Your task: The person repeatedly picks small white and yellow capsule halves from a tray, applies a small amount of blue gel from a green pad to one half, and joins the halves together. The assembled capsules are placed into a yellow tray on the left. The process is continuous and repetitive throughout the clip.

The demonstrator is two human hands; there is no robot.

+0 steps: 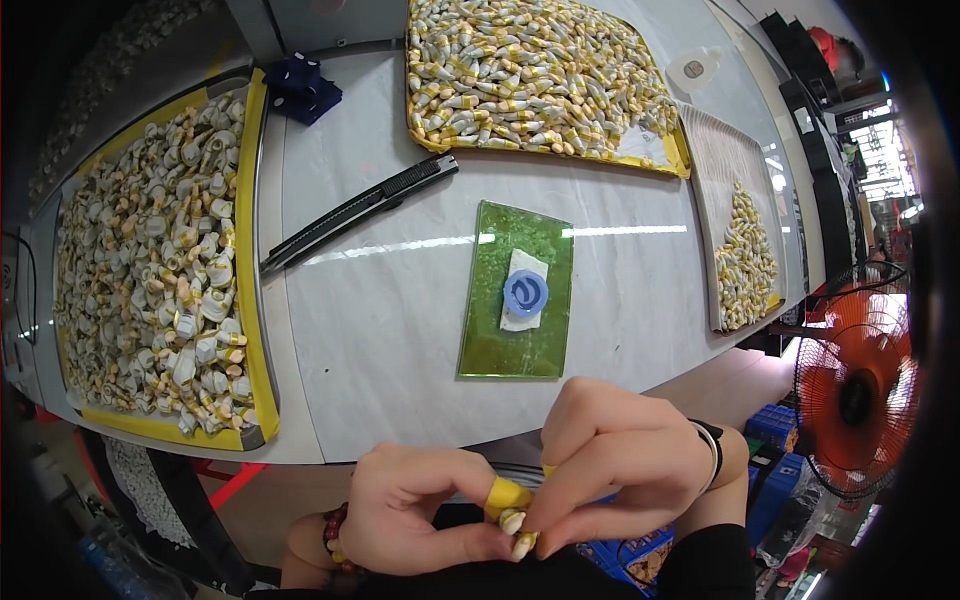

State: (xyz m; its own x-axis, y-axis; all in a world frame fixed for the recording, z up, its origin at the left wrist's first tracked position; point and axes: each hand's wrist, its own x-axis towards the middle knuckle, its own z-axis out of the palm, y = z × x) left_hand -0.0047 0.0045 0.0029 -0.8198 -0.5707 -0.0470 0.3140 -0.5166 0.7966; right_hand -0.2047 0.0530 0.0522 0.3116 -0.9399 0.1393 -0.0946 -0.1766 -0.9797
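My left hand (420, 508) and my right hand (632, 462) meet low in front of me, fingertips pinched close together. Between them are two small white-and-yellow pieces. The upper piece (511, 521) sits under the left index finger, which is wrapped in yellow tape; the lower piece (524, 545) lies between the left thumb and the right fingertips. Which hand bears most of each piece cannot be told. Beyond the hands, a round blue cup-like mould (525, 293) stands on a folded white pad (520, 322) on a green glass plate (480, 350).
A tray (262, 340) of larger white-and-yellow parts stands at left. At the back is a yellow-edged tray (660, 158) of small pieces; a cloth-lined tray (708, 190) is at right. A black utility knife (360, 210), white bottle (693, 68) and orange fan (857, 390) also show.
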